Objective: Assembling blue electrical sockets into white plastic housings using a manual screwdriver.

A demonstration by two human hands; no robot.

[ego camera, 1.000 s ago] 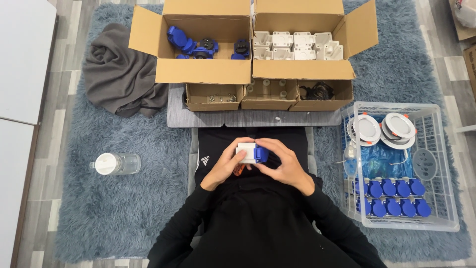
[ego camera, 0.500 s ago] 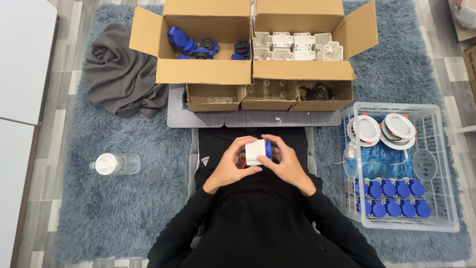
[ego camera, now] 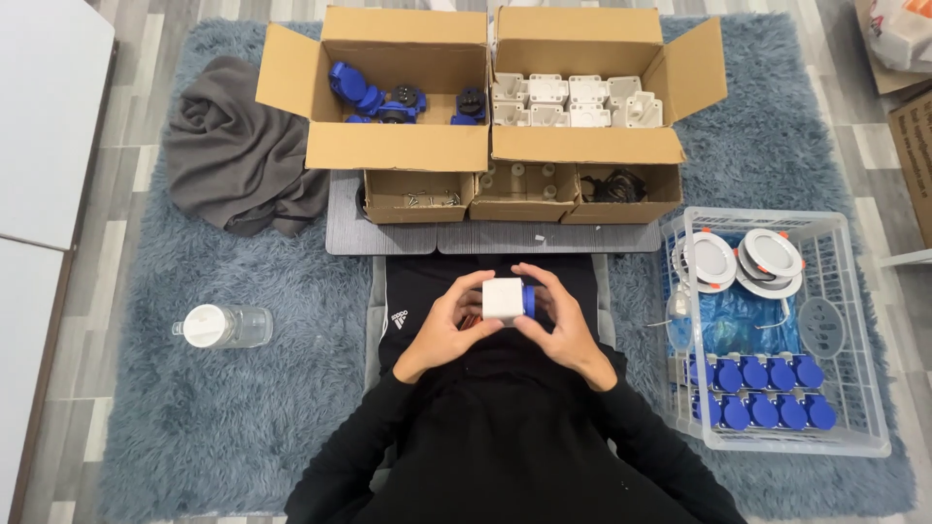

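Note:
Both my hands hold a small white box-shaped housing [ego camera: 503, 298] with a blue part [ego camera: 528, 301] on its right side, above my lap. My left hand [ego camera: 449, 325] grips it from the left and below. My right hand [ego camera: 558, 320] closes around the blue side. I sit in black sleeves on a blue-grey shaggy rug [ego camera: 223, 427].
Ahead stand two open cardboard boxes: one with blue parts [ego camera: 388, 102], one with white housings [ego camera: 568, 102]. Three small cardboard trays [ego camera: 524, 189] sit before them. A white wire basket [ego camera: 864, 388] at right holds round white lamps and several blue pieces. A clear bottle [ego camera: 221, 325] and grey cloth [ego camera: 233, 160] lie left.
The white housing has been turned in my hands: the blue part moved from in front of it to its right side, and both hands rose slightly.

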